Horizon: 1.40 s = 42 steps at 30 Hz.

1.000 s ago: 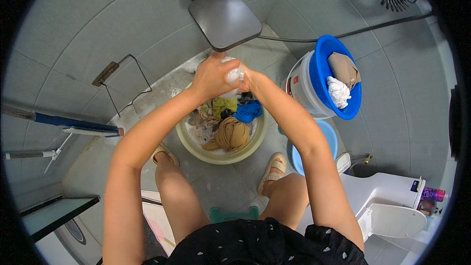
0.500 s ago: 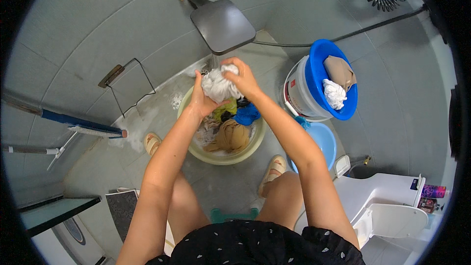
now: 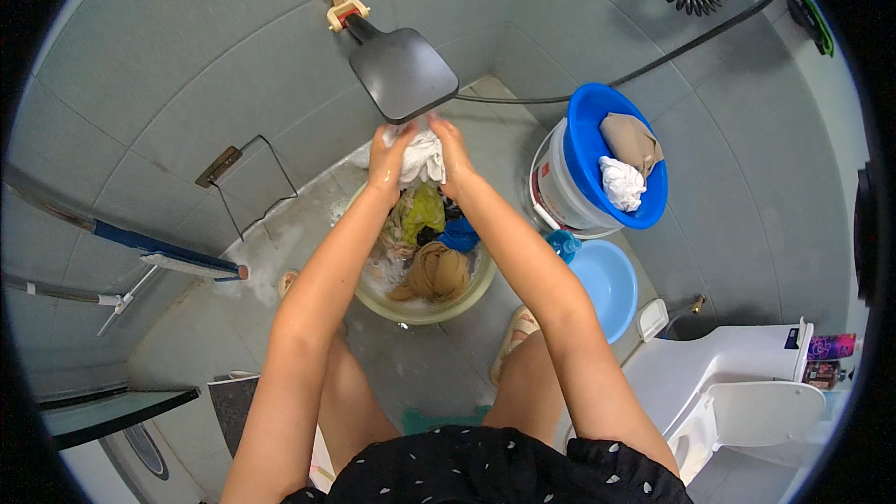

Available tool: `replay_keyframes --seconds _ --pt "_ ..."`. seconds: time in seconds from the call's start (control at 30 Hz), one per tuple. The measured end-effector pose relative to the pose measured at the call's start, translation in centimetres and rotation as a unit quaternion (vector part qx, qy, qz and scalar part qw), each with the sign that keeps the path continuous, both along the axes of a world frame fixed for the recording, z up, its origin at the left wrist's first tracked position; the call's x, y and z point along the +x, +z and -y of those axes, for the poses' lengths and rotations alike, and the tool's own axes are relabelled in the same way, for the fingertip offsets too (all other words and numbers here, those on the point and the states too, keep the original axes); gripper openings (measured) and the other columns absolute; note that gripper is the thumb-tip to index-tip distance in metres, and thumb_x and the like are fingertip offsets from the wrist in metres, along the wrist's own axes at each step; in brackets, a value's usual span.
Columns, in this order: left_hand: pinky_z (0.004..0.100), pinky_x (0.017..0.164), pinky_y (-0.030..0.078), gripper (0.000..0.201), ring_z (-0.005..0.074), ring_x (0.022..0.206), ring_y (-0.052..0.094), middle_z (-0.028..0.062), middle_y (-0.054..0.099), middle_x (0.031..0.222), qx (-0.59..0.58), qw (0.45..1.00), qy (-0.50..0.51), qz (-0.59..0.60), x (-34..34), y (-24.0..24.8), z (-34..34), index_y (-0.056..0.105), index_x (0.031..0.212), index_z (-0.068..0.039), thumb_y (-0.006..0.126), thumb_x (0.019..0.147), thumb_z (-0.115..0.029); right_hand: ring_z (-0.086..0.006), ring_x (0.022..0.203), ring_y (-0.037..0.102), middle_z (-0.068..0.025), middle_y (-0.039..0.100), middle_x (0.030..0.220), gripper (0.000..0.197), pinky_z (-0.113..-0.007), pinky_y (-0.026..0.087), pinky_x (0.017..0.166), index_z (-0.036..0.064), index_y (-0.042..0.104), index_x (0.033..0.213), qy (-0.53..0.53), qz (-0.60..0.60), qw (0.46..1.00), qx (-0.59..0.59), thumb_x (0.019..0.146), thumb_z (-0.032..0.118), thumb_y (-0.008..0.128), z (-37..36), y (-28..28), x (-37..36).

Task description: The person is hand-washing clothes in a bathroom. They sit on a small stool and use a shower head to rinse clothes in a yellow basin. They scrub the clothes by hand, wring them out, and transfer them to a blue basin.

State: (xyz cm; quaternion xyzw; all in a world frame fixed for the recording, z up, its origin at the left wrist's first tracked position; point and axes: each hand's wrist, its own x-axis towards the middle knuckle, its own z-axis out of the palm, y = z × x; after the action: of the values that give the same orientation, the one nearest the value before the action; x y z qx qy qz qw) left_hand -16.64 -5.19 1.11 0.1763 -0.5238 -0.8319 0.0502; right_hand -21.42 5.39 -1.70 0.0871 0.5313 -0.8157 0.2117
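A white wet cloth [image 3: 424, 159] is bunched between my two hands, just under a dark grey shower head [image 3: 404, 77]. My left hand [image 3: 386, 161] grips its left side and my right hand [image 3: 452, 154] its right side; the fingertips are partly hidden by the shower head. Below my hands stands a pale yellow basin [image 3: 422, 315] of soapy water. In it lie a tan garment [image 3: 439, 271], a yellow-green cloth [image 3: 425, 212] and a blue cloth [image 3: 458, 234], along with some darker fabric.
To the right, a blue basin [image 3: 581, 145] holding beige and white clothes rests on a white bucket [image 3: 558, 177]. A light blue basin [image 3: 611, 285] sits nearer, beside the toilet [image 3: 719, 364]. A wire rack [image 3: 257, 189] and a blue brush [image 3: 168, 247] are at the left wall.
Both hands have moved up the sides of the white cloth and closer under the shower head. The cloth now hangs longer between them. The whole view has shifted slightly.
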Motion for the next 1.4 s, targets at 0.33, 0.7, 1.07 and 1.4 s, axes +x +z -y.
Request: replay_keyframes --seconds 0.33,0.7,1.07,1.4 --pt "0.0325 0.064 0.047 0.03 0.0235 0.069 0.061 0.0119 0.062 0.076 -0.483 0.855 0.025 -0.187 1.2 2.2 -1.0 0.06 0.08 -0.003 0.07 0.063 -0.025 -0.0245 0.093 0.059 -0.0082 0.061 0.103 0.041 -0.04 0.047 0.08 0.0109 0.059 0.102 0.125 0.155 0.961 -0.192 0.083 0.044 0.042 -1.1 1.4 1.1" --pt "0.0393 0.064 0.044 0.017 0.0313 0.069 0.054 0.0121 0.053 0.067 -0.606 0.724 -0.078 -0.321 3.7 3.6 -1.0 0.059 0.074 -0.009 0.067 0.061 -0.018 -0.0233 0.065 0.06 -0.0083 0.06 0.077 0.019 -0.036 0.048 0.057 0.0056 0.056 0.083 0.205 0.094 0.974 -0.038 0.08 0.023 0.049 -1.2 1.4 0.5" --pt "0.0325 0.078 0.044 0.035 0.0201 0.096 0.056 0.009 0.058 0.099 -0.383 0.906 -0.16 -0.08 8.1 -0.6 0.2 0.052 0.107 -0.008 0.062 0.077 -0.024 -0.0189 0.073 0.059 -0.0106 0.062 0.086 0.036 -0.033 0.046 0.064 -0.0032 0.061 0.092 0.151 -0.025 0.977 0.149 0.08 0.031 0.059 -3.0 0.0 4.6" --pt "0.0418 0.088 0.047 0.049 0.0266 0.118 0.04 0.0093 0.032 0.135 0.024 0.946 -0.142 0.289 9.7 -1.8 -5.7 0.033 0.129 -0.009 0.05 0.087 -0.029 -0.0201 0.08 0.061 -0.0134 0.064 0.085 0.049 -0.031 0.048 0.073 -0.0007 0.059 0.097 0.116 -0.287 0.84 0.446 0.064 0.031 0.076 -13.3 4.6 8.2"
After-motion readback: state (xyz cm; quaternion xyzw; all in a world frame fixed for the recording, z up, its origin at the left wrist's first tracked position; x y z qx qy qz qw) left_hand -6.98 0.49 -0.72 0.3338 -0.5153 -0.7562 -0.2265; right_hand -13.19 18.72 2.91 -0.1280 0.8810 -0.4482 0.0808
